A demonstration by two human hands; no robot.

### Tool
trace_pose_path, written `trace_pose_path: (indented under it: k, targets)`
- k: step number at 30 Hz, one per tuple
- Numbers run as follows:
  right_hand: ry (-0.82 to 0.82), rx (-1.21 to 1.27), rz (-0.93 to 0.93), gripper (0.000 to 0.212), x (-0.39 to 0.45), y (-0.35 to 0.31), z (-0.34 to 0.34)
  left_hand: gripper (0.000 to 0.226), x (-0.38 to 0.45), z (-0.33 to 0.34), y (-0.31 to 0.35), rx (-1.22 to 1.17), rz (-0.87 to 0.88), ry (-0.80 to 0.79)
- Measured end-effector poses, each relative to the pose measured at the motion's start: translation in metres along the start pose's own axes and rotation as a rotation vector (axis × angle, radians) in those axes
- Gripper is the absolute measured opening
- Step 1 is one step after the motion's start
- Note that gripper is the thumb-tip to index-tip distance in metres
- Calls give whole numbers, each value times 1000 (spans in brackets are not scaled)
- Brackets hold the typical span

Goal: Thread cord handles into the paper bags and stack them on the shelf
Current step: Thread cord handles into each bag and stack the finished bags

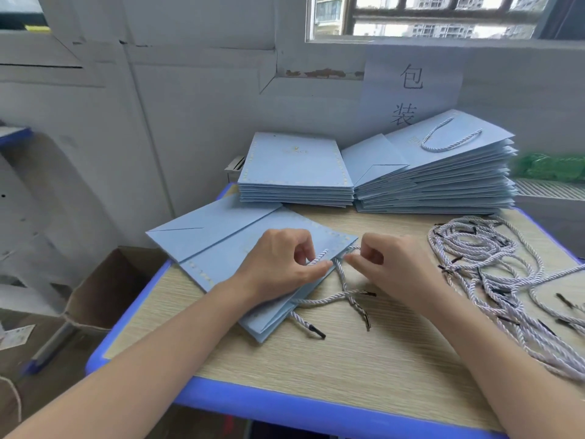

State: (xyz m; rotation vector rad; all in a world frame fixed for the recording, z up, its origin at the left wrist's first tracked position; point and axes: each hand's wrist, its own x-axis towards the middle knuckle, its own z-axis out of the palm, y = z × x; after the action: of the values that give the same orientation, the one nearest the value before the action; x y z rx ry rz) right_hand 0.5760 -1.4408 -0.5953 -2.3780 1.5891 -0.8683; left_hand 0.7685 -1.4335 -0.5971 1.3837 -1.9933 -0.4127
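My left hand [281, 261] pinches a cord [317, 257] at the mouth edge of the flat blue bag [221, 248] near the table's [364, 359] middle. My right hand [389, 264] pinches the same cord just right of it. Loose cords [493, 267] lie far right.

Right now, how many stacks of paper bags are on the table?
2: one stack at the back middle, another to its right, topped by a bag with a cord handle.

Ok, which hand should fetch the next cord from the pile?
Right hand: the cord pile lies just beside it, while the left hand rests on the bag.
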Motion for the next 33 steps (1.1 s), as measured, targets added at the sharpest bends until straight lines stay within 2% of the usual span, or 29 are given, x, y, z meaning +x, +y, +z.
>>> trace_pose_path:
  k: [4, 8, 11, 12, 14, 16, 19, 22, 27, 30, 33]
  targets:
    - [-96, 203, -143, 33, -8, -18, 15, 25, -5, -1, -3, -56, -16, 42]
    - [-161, 90, -58, 29, -17, -20, 18, 26, -4, -1, 7, -72, -50, 31]
    - [-300, 46, 56, 29, -20, -28, 0, 27, 7, -23, 32, -153, -101, 73]
    - [-356, 92, 93, 32, -20, -35, -9, 28, 13, -34, 42, -214, -116, 107]
    - [-404, 401, 179, 32, -15, -52, -32, 28, 26, -53, 63, -366, -163, 178]
    - [-305, 775, 228, 33, -3, -68, -56, 29, 37, -65, 83, -530, -201, 234]
    - [-128, 1061, 314, 39, 19, -91, -90, 24, 50, -79, 111, -706, -190, 308]
    - [-47, 1084, 360, 31, 46, -105, -116, 20, 61, -97, 133, -831, -162, 329]
    - [-1, 1204, 341, 17, 73, -111, -141, 8, 77, -114, 138, -1034, -237, 203]
    - [35, 1149, 354, 19, 78, -92, -143, 18, 84, -116, 118, -1185, -308, 147]
    - [111, 1090, 406, 17, 79, -69, -147, 28, 89, -124, 94, -1280, -385, 232]
